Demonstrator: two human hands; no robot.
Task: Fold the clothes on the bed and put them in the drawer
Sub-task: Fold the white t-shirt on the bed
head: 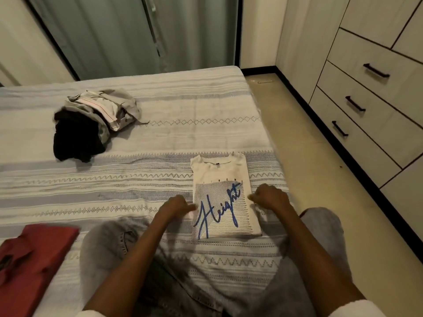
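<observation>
A white T-shirt [223, 197] with blue script print lies folded into a rectangle near the bed's right edge. My left hand [175, 207] pinches its left edge with curled fingers. At the shirt's right edge my right hand [270, 196] is curled, its fingertips at the fabric. A folded red shirt [34, 250] lies at the lower left of the bed. An unfolded pile of black and grey clothes [91, 124] sits further back on the left. The drawers [366, 110] with dark handles stand closed in the wardrobe at the right.
The striped bedspread [160, 175] covers the bed; my knees in grey jeans [109, 243] rest on it. A strip of beige floor [309, 145] runs between bed and wardrobe. Green curtains [137, 30] hang behind the bed.
</observation>
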